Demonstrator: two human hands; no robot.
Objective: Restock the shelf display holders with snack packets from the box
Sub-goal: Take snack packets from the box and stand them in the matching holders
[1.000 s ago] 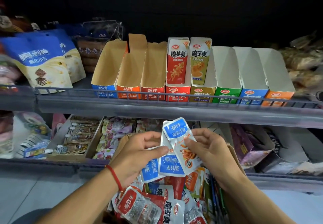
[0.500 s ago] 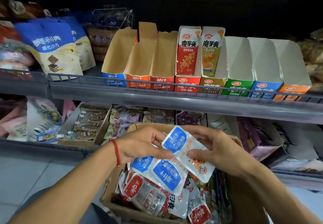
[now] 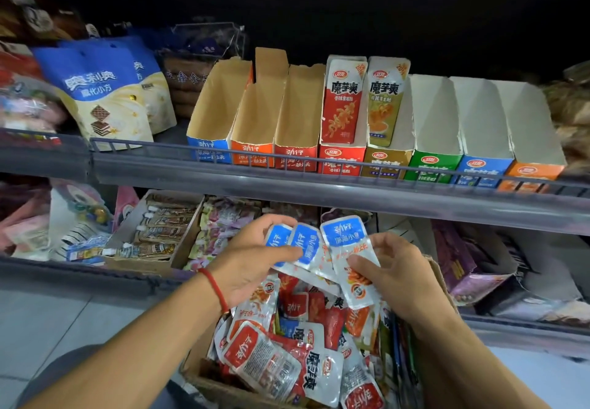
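Both hands have lifted: left hand (image 3: 252, 258) now pinches two blue packets (image 3: 295, 242), right hand (image 3: 392, 271) grips a third (image 3: 349, 249), fanned upright, ready for the blue holder (image 3: 210, 149).

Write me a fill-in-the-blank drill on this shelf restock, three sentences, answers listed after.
1. The packets fanned out between the left hand and right hand have tops coloured ____.
2. On the upper shelf, exactly ____ of the display holders have packets standing in them.
3. The cord on the left wrist is coloured ____.

Missing words: blue; two; red
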